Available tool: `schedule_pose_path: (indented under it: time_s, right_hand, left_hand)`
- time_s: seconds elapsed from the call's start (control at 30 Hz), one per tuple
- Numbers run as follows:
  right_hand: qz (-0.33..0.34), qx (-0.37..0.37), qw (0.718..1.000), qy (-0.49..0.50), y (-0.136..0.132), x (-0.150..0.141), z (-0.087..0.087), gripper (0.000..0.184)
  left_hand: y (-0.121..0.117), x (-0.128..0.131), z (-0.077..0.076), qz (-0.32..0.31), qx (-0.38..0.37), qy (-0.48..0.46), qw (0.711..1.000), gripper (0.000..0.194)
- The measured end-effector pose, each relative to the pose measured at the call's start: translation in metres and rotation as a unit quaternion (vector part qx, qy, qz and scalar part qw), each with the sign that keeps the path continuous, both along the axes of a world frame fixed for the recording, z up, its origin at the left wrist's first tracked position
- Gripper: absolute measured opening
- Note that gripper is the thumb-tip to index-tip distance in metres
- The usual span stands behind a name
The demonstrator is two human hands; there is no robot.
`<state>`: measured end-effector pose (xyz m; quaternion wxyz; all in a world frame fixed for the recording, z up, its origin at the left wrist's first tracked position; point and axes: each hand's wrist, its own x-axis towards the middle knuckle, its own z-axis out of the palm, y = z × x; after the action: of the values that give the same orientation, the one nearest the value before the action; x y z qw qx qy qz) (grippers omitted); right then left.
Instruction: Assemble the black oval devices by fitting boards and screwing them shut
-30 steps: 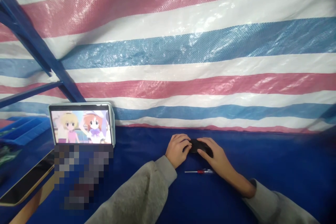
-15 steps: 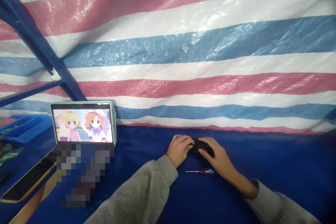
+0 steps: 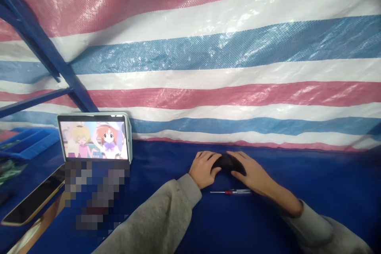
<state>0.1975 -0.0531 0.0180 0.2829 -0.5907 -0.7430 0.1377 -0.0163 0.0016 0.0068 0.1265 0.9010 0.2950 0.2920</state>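
Note:
A black computer mouse (image 3: 228, 164) rests between my two hands, over the blue table surface. My left hand (image 3: 205, 168) grips its left end, fingers over the top and thumb along the near side. Around the right end curl the fingers and thumb of my right hand (image 3: 253, 171). Just on the near side of the mouse lies a small screwdriver (image 3: 230, 192) with a thin metal shaft and a red and clear handle; neither hand touches it. The underside of the mouse is hidden.
At the left a tablet (image 3: 94, 139) in a pale case stands playing a cartoon. A phone (image 3: 35, 196) lies near it, beside a pixelated patch. Blue trays (image 3: 32, 143) sit farther left. A striped plastic sheet (image 3: 226, 95) hangs behind the table, with a blue metal frame (image 3: 50, 53) at left.
My right hand has shifted a little to the right, so more of the mouse and of the screwdriver's handle shows. The left hand has barely moved.

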Motion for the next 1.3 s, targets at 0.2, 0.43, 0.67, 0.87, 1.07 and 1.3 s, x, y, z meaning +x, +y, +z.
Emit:
schedule_pose_path:
  time_s: [0.2, 0.43, 0.67, 0.87, 1.07, 1.3]
  right_hand:
    - [-0.012, -0.059, 0.996, 0.064, 0.003, 0.008, 0.01, 0.037]
    - [-0.07, 0.001, 0.997, -0.037, 0.002, 0.001, 0.022, 0.034]
    - [0.06, -0.105, 0.976, -0.183, -0.019, 0.009, 0.042, 0.01]
    - [0.081, -0.157, 0.955, -0.237, -0.027, 0.004, 0.034, 0.019]
    - [0.106, -0.157, 0.976, -0.111, -0.018, 0.016, 0.075, 0.007]
    - [-0.049, 0.02, 0.998, 0.034, 0.004, 0.01, 0.136, 0.02]
  left_hand:
    - [0.001, 0.0, 0.002, 0.047, 0.0, -0.027, 0.999, 0.032]
    - [0.0, 0.001, 0.003, -0.038, 0.021, 0.026, 0.999, 0.046]
    - [0.003, 0.002, -0.003, -0.021, 0.033, 0.011, 0.999, 0.038]
    - [0.003, 0.002, -0.006, -0.012, 0.033, -0.006, 0.999, 0.035]
    - [0.003, 0.004, -0.007, -0.007, 0.031, -0.004, 0.999, 0.035]
    - [0.002, 0.005, -0.004, -0.045, 0.058, 0.007, 0.997, 0.042]
